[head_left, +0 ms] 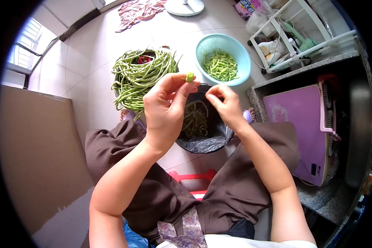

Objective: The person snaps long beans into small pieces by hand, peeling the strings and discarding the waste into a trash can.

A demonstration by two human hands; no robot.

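Note:
My left hand is raised over a bin, its thumb and fingers pinching a short green bean piece. To its right my right hand is closed, thumb against fingertips, apart from the left; whatever it may hold is too small to make out. Below both hands stands the bin lined with a black bag, with stringy bean scraps inside. Beyond my left hand lies a heaped pile of long green beans, with something red in its middle. A light blue basin beyond my right hand holds short bean pieces.
A purple flowered case leans in the stone-edged shelf at right. Behind it stands a white rack with bottles. A brown panel is at left. Between my legs shows a red stool. A patterned cloth lies on the tiles.

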